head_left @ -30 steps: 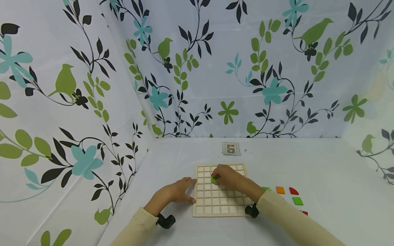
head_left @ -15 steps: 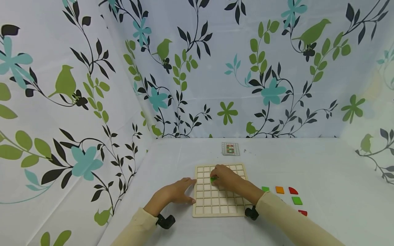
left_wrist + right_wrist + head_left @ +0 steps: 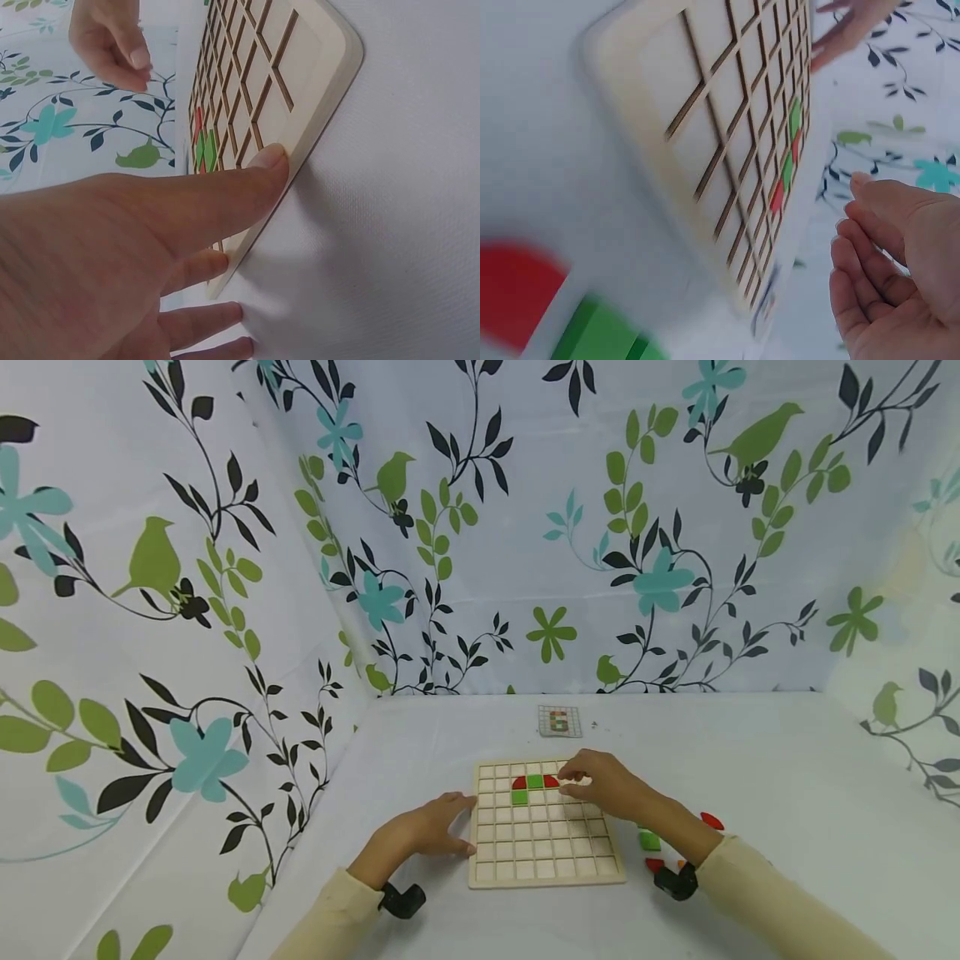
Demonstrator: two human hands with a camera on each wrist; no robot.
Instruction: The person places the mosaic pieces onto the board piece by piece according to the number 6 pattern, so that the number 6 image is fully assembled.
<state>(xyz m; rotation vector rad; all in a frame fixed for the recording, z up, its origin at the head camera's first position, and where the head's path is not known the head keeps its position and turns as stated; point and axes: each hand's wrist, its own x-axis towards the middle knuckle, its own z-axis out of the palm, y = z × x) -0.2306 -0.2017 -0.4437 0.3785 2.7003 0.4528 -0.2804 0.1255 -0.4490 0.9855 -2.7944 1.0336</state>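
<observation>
A pale wooden grid board [image 3: 546,882] lies on the white table. In its upper rows sit a red quarter-round tile [image 3: 519,783], a green square tile [image 3: 535,782], another red tile [image 3: 551,782] and a lower green square [image 3: 520,797]. My left hand [image 3: 431,827] rests against the board's left edge, fingers spread; in the left wrist view the thumb [image 3: 262,169] presses on the rim. My right hand [image 3: 607,785] hovers over the board's upper right part, beside the red tile. Its fingers are loosely bent, and the right wrist view shows nothing between them.
Loose tiles lie right of the board, partly hidden by my right arm: a green one [image 3: 649,841], a red one [image 3: 712,821] and another red one [image 3: 654,865]. Behind the board lies a small gridded pattern card [image 3: 559,722]. Patterned cloth [image 3: 480,560] hangs behind the table.
My right hand has moved right, away from the tiles it was covering. The row of red, green and red tiles now shows above the lower green one. My left hand stays at the board's edge.
</observation>
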